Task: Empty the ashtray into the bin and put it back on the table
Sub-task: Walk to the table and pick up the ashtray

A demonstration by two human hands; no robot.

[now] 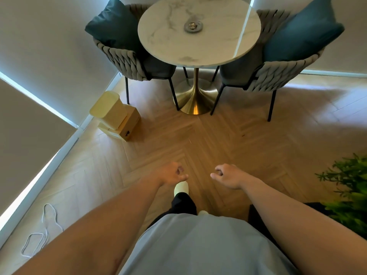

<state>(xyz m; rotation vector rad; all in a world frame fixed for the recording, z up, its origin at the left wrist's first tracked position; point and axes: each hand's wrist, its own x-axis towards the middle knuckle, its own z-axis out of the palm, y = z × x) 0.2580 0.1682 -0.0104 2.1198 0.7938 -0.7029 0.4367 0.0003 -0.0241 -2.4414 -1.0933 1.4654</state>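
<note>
A round metal ashtray [193,26] with something small in it sits near the middle of a round white marble table [162,42] on a gold pedestal. A pale yellow lidded bin [108,108] stands on the floor by the left wall, left of the table, with its lid down. My left hand [172,174] and my right hand [228,175] hang in front of me above the wooden floor, far short of the table. Both hold nothing, with fingers loosely curled and apart.
Two woven grey chairs [127,56] [278,74] with teal cushions flank the table. A cardboard box [130,124] sits against the bin. A white cord [42,231] lies looped on the floor at lower left. A green plant [349,187] stands at the right edge.
</note>
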